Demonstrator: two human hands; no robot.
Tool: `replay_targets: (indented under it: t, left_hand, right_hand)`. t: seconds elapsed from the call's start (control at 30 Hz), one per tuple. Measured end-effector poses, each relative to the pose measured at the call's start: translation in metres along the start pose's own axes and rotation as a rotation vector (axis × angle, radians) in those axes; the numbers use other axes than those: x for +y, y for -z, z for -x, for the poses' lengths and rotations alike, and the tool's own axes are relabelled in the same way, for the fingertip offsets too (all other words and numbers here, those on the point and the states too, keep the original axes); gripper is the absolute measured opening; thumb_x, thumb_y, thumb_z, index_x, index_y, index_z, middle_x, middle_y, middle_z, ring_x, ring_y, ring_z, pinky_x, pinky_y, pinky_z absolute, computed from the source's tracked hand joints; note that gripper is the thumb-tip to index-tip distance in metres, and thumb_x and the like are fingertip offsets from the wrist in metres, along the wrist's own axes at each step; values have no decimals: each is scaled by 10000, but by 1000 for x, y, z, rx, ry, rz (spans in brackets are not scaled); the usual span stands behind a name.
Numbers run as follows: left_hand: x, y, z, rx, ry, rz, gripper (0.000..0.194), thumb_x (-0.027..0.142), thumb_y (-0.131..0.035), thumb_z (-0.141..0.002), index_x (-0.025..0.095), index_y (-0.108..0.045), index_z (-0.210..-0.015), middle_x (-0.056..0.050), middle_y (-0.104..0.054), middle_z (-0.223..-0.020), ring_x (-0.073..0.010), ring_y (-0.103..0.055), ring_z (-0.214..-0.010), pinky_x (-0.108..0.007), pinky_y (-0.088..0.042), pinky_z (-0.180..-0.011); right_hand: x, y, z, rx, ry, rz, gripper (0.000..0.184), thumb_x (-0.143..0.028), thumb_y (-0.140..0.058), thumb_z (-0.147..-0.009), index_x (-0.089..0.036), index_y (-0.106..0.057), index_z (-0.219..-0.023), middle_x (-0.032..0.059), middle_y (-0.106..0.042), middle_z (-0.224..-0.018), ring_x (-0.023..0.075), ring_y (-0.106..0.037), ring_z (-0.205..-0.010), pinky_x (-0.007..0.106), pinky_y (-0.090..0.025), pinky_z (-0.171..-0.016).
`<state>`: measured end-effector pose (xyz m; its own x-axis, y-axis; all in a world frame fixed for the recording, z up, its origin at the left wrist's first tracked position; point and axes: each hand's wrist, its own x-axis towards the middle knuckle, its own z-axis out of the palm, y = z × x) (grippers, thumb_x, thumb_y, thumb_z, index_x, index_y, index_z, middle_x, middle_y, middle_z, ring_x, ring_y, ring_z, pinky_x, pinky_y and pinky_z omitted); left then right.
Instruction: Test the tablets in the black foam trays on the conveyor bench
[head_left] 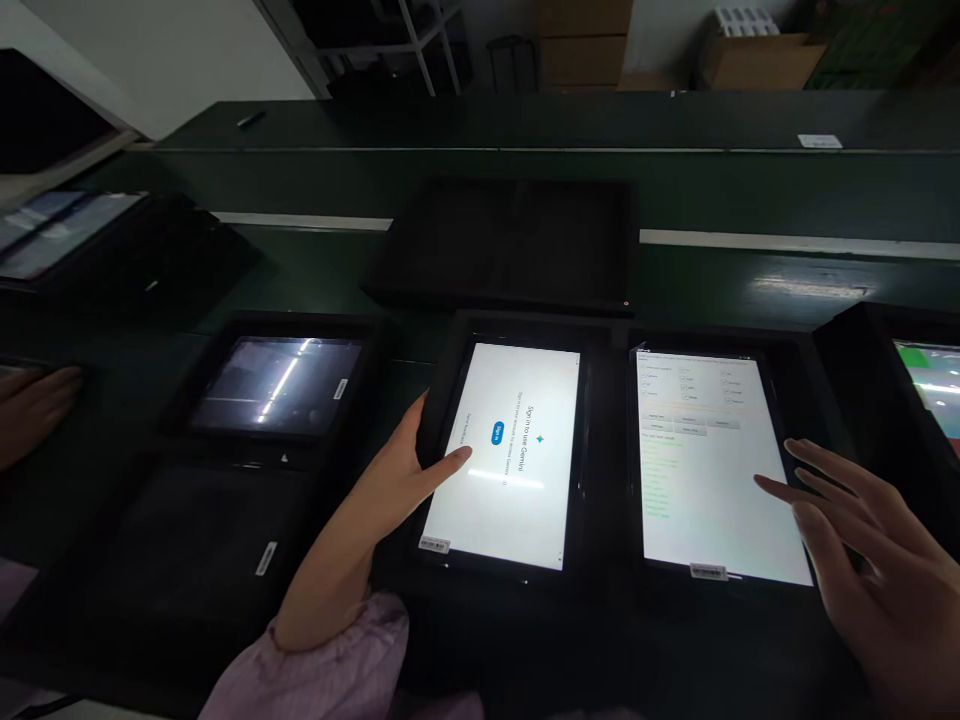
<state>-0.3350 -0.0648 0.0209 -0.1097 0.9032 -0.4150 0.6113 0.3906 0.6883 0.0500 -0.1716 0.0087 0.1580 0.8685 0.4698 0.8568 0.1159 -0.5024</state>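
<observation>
My left hand (397, 482) lies at the left edge of the middle tablet (544, 460), thumb stretched over the screen and another finger apart along the edge. That lit screen reads "Sign in to use Gemini", turned sideways, with a blue button. My right hand (885, 540) is over the right edge of a second lit tablet (720, 450), fingers spread, index finger above or on the glass; contact I cannot tell. This screen shows rows of check marks, grey buttons and green lines of text. Both tablets sit in black trays and carry barcode stickers.
Left of me are two dark-screened tablets, an upper one (277, 385) and a lower one (202, 545). Another person's hand (37, 410) is at the far left, below stacked trays (150, 260). A black tray (510, 245) lies ahead; another tablet (930, 380) stands far right.
</observation>
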Motion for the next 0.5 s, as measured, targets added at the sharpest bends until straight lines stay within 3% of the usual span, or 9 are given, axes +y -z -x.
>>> replay_targets:
  t: [0.07,0.17,0.37,0.5]
  left_hand:
    - [2,1,0,-17,32,-9,1018,569,-725,-886,234,-229,-1708,-159,-461,-1687,-375,-493,-1514,-544,-438,-1235]
    - [4,1,1,-25,76,-2,1012,558,-724,-893,240,-219,-1710,-157,-438,-1701,-380,-467,-1532,-552,-411,-1252]
    - [5,1,4,-31,112,47,998,526,-729,-904,274,-205,-1716,-137,-428,-1711,-372,-482,-1523,-548,-422,-1247]
    - [9,2,5,7,193,152,861,506,-691,-928,301,-331,-1683,-109,-504,-1665,-369,-550,-1469,-536,-486,-1202]
  right_hand:
    - [-1,0,0,-8,-8,1,198,-287,-646,-1039,-370,-807,-1120,-56,-706,-1416,202,-761,-1117,334,-593,-708]
    - [-2,1,-1,-21,-3,23,192,-290,-655,-1034,-365,-809,-1121,-48,-717,-1398,188,-777,-1041,319,-606,-669]
    - [0,1,-1,-1,12,-7,199,-265,-680,-1016,-376,-813,-1113,-36,-744,-1346,194,-792,-997,346,-672,-779]
    - [-2,0,0,-1,-5,-11,193,-283,-678,-1010,-384,-818,-1095,-26,-755,-1319,222,-796,-995,363,-680,-718]
